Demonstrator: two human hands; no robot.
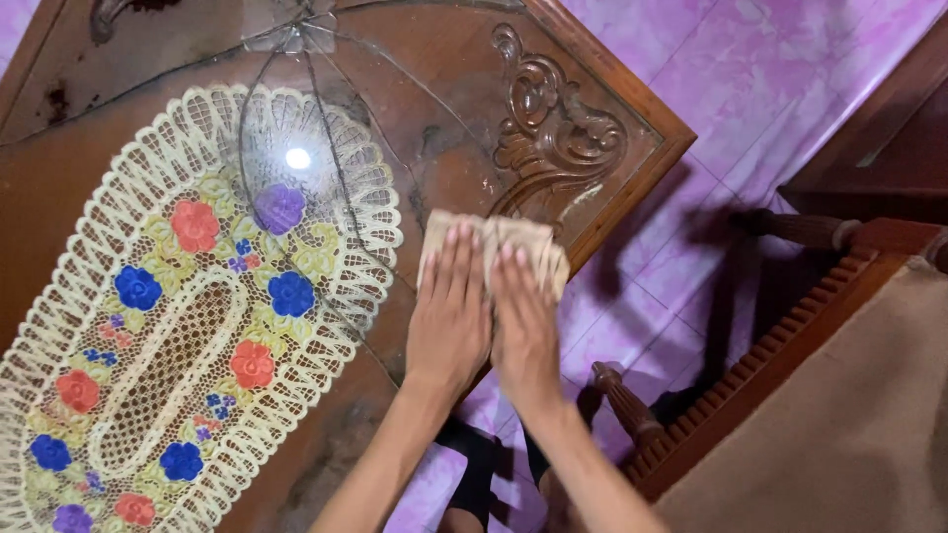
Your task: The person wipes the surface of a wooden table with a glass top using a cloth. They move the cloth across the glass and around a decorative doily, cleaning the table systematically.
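Both hands, left hand and right hand, press flat, grip released, on a beige cloth at the table edge; a lace doily lies left, a wooden chair right.

Soft indoor light, lamp glare on the glass tabletop, dark floor shadows, mildly blurred.

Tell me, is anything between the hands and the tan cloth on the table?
Nothing visible. The left hand and right hand both press flat on the tan cloth, near the table's carved corner. The lace doily lies apart, to the left.
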